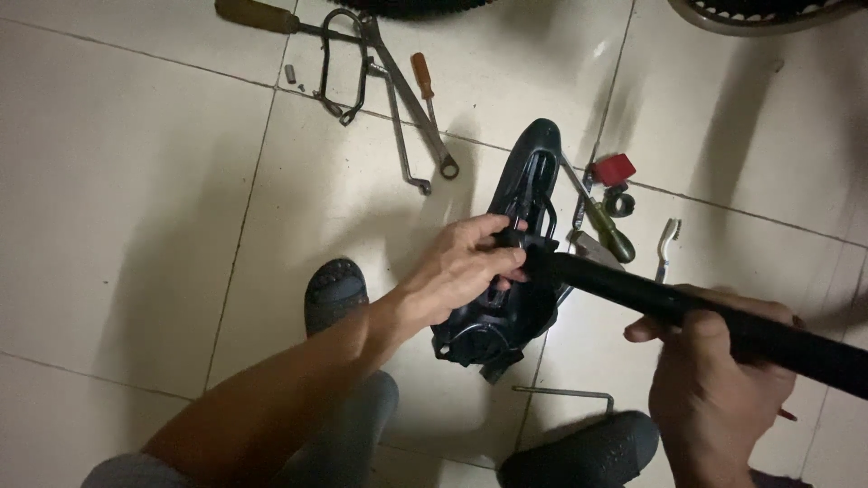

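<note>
A black bicycle saddle (pixel 529 176) lies upside down above the tiled floor, its rails facing up. My left hand (pixel 466 262) grips the clamp at the saddle's rails, where a black seat post (pixel 687 312) joins it. My right hand (pixel 714 380) is wrapped around that post further down, at the lower right. The post runs off the right edge of the picture.
Wrenches (pixel 407 108), an orange-handled screwdriver (pixel 422 77), a wooden-handled tool (pixel 258 15) and a metal bracket (pixel 344 68) lie on the floor at the top. A green-handled screwdriver (pixel 608 226), a red part (pixel 615 169) and a small brush (pixel 666 246) lie right of the saddle. My shoes (pixel 334 294) show below.
</note>
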